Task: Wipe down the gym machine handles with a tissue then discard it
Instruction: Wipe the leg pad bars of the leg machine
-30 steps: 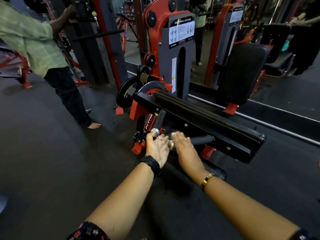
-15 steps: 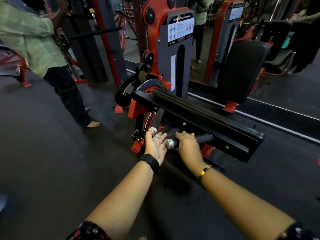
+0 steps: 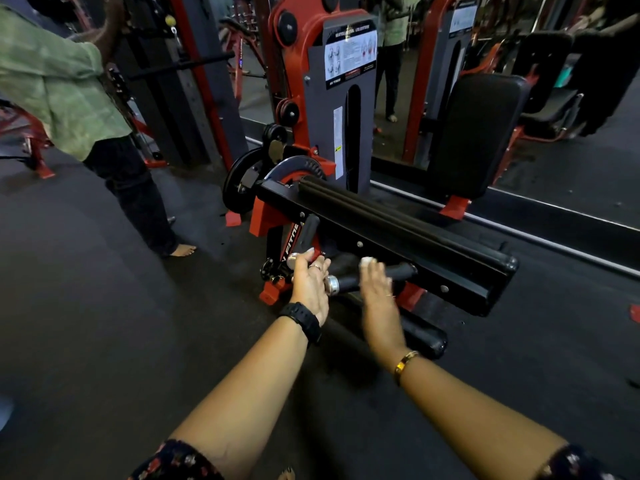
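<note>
The leg machine has two black handles with chrome end caps. The left handle (image 3: 308, 233) slopes down toward me, and my left hand (image 3: 310, 289) rests relaxed beside its cap, fingertips touching the metal. The right handle (image 3: 403, 271) runs sideways under the black beam. My right hand (image 3: 379, 292) lies across it, fingers stretched out over the grip. A small white piece of tissue (image 3: 367, 260) shows at those fingertips, the remainder hidden under the hand. The right handle's cap (image 3: 332, 284) is uncovered between my two hands.
The red and grey weight stack tower (image 3: 349, 109) stands behind the black padded beam (image 3: 398, 230). A black seat back (image 3: 478, 133) is at right. A person in a green shirt (image 3: 59, 84) stands at the left by another rack. Dark rubber floor (image 3: 104, 323) surrounds the machine.
My right hand has slid along the right handle away from its chrome cap, which now shows. My left hand has stayed by the left handle's cap.
</note>
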A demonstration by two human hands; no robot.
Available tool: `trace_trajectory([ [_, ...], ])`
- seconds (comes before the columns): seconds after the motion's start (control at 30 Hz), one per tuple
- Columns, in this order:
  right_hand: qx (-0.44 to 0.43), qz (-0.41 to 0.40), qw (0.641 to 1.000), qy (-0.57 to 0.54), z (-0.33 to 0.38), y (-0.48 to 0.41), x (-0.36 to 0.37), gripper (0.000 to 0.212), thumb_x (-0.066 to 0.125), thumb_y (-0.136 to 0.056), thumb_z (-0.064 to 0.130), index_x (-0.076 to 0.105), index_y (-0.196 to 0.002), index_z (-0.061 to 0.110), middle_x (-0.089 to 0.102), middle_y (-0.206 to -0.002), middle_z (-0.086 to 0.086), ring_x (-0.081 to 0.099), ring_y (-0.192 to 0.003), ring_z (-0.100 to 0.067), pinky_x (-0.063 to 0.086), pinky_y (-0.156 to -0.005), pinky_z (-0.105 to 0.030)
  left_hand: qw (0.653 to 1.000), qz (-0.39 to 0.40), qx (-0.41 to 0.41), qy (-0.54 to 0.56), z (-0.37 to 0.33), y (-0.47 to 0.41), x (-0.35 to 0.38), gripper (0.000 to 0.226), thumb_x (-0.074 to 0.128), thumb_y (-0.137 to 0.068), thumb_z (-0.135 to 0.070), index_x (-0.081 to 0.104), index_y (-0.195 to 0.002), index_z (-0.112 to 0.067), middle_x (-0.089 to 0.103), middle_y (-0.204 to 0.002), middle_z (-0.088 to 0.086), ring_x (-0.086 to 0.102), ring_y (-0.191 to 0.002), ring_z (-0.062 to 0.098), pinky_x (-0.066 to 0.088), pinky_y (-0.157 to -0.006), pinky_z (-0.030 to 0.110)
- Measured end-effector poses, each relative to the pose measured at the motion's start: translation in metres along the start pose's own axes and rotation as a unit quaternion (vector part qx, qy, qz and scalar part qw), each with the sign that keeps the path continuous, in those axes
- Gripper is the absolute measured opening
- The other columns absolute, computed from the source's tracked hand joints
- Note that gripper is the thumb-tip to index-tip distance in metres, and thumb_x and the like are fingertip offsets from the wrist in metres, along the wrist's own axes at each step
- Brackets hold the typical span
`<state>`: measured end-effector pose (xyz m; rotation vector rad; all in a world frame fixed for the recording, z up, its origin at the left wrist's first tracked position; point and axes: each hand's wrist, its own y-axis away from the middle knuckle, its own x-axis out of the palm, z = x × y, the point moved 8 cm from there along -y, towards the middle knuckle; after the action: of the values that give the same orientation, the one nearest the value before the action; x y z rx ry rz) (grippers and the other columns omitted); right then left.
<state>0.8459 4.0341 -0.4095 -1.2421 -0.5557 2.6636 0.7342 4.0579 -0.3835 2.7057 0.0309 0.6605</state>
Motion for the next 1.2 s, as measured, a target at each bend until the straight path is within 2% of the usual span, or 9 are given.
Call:
trace_trajectory([
  [0.17, -0.173, 0.022, 0.984, 0.033, 0.04, 0.015, 0.017, 0.07, 0.043, -0.086, -0.009, 0.018, -0.151, 0.006, 0.017, -0.158, -0.013, 0.005, -0.146, -0.02, 0.002, -0.119, -0.035, 1.0, 0.002, 0.0, 0.009, 0.001, 0.001, 0.0, 0.069, 0.023, -0.098, -0.048, 0.014, -0.153, -0.007, 0.017, -0.16, 0.008, 0.017, -0.147, 0.016, 0.009, -0.121, 0.034],
  [0.43, -0.031, 0.016, 0.985, 0.17, -0.053, -0.028, -0.045, 0.062, 0.054, -0.083, -0.012, 0.04, -0.142, 0.0, 0.043, -0.145, -0.02, 0.026, -0.141, -0.036, 0.012, -0.113, -0.048, 0.997, -0.005, 0.057, -0.06, -0.002, 0.006, 0.014, 0.057, 0.02, -0.103, -0.033, 0.011, -0.153, -0.006, 0.009, -0.162, -0.001, 0.014, -0.143, 0.002, 0.011, -0.106, 0.02],
  [0.63, -0.029, 0.086, 0.986, 0.14, 0.003, -0.046, -0.02, 0.051, 0.05, -0.09, 0.003, 0.046, -0.14, 0.01, 0.052, -0.139, -0.013, 0.034, -0.139, -0.028, 0.008, -0.117, -0.041, 0.994, 0.013, 0.055, -0.095, 0.004, 0.002, 0.016, 0.059, 0.02, -0.101, -0.039, 0.008, -0.153, -0.014, 0.009, -0.16, -0.005, 0.01, -0.145, 0.005, 0.012, -0.104, 0.02],
  [0.73, -0.021, 0.092, 0.994, 0.048, 0.038, -0.047, -0.007, 0.052, 0.045, -0.09, -0.001, 0.049, -0.139, 0.017, 0.059, -0.126, -0.013, 0.048, -0.123, -0.028, 0.037, -0.102, -0.038, 0.989, -0.019, 0.061, -0.133, 0.003, 0.001, 0.008, 0.052, 0.035, -0.089, -0.055, 0.042, -0.132, -0.027, 0.057, -0.125, -0.014, 0.05, -0.112, -0.005, 0.031, -0.092, 0.012],
  [0.9, -0.103, 0.144, 0.977, 0.118, 0.022, -0.051, -0.007, 0.046, 0.053, -0.089, 0.005, 0.052, -0.134, 0.015, 0.06, -0.124, -0.007, 0.052, -0.118, -0.024, 0.034, -0.108, -0.035, 0.98, -0.046, 0.089, -0.169, -0.005, 0.008, 0.011, 0.025, 0.025, -0.104, -0.026, 0.048, -0.112, -0.027, 0.051, -0.097, -0.013, 0.053, -0.078, -0.01, 0.039, -0.06, 0.001],
  [0.97, -0.076, 0.119, 0.981, 0.136, -0.011, -0.049, -0.021, 0.046, 0.054, -0.089, 0.004, 0.052, -0.134, 0.009, 0.056, -0.132, -0.01, 0.046, -0.127, -0.025, 0.02, -0.116, -0.034, 0.974, -0.043, 0.1, -0.198, -0.006, 0.009, 0.011, 0.036, 0.021, -0.106, -0.024, 0.047, -0.129, -0.018, 0.049, -0.132, -0.005, 0.053, -0.106, -0.008, 0.034, -0.077, -0.002],
  [1.03, -0.008, 0.049, 0.995, 0.081, -0.037, -0.044, -0.036, 0.046, 0.049, -0.089, -0.004, 0.052, -0.134, 0.005, 0.051, -0.138, -0.014, 0.038, -0.136, -0.027, 0.014, -0.118, -0.034, 0.98, -0.018, 0.082, -0.183, -0.006, 0.009, 0.01, 0.052, 0.016, -0.106, -0.028, 0.015, -0.152, -0.004, 0.011, -0.161, 0.007, 0.02, -0.145, 0.01, 0.016, -0.104, 0.012],
  [1.13, 0.121, -0.092, 0.985, -0.082, -0.05, -0.024, -0.042, 0.05, 0.04, -0.089, -0.015, 0.054, -0.133, 0.006, 0.048, -0.139, -0.002, 0.031, -0.141, -0.023, 0.016, -0.119, -0.032, 0.983, 0.01, 0.035, -0.181, 0.0, 0.007, 0.013, 0.056, 0.018, -0.105, -0.036, 0.005, -0.154, -0.011, -0.001, -0.162, 0.001, 0.002, -0.149, 0.014, 0.004, -0.115, 0.025],
  [1.2, 0.268, -0.19, 0.919, -0.218, -0.055, -0.002, -0.035, 0.049, 0.038, -0.092, -0.014, 0.053, -0.134, 0.006, 0.046, -0.136, 0.003, 0.039, -0.135, -0.02, 0.022, -0.113, -0.021, 0.962, 0.008, 0.059, -0.267, 0.0, 0.002, 0.01, 0.063, 0.029, -0.103, -0.042, 0.009, -0.154, -0.013, 0.004, -0.162, 0.004, 0.001, -0.15, 0.016, 0.003, -0.116, 0.023],
])
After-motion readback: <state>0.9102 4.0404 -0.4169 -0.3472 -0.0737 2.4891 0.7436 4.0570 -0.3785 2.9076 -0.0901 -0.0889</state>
